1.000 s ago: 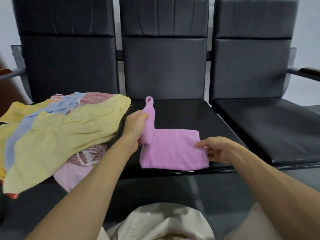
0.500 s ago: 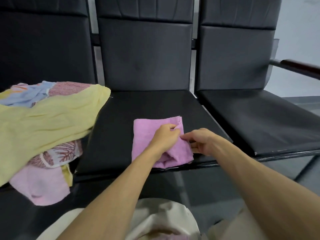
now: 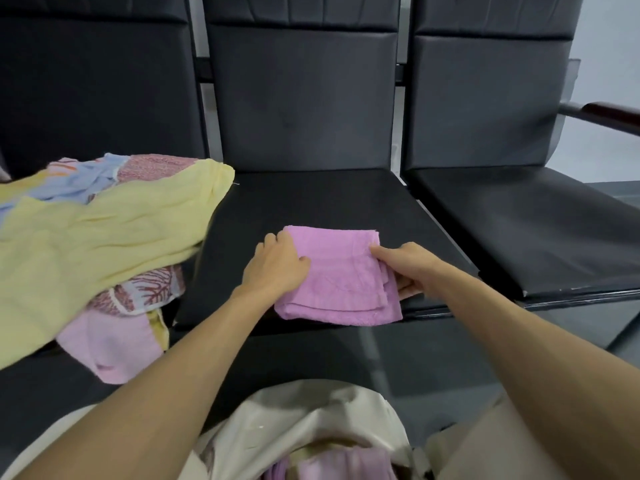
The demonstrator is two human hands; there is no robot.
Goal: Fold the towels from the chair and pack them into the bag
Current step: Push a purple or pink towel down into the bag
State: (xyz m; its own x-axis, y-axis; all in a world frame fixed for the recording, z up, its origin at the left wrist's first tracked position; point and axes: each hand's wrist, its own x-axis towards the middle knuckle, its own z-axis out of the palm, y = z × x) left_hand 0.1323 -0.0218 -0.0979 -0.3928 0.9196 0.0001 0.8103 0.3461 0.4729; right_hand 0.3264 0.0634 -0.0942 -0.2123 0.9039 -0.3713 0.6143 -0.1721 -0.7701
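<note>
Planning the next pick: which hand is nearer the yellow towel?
Left. The left hand rests on the folded pink towel, on its side toward the yellow towel; the right hand holds its opposite edge, farther off.

Pink folded towel (image 3: 341, 271), yellow towel (image 3: 86, 244), black chairs (image 3: 304, 98), beige bag (image 3: 304, 417)

A pale wall (image 3: 611, 43) rises at the upper right, with grey floor (image 3: 450, 372) below.
</note>
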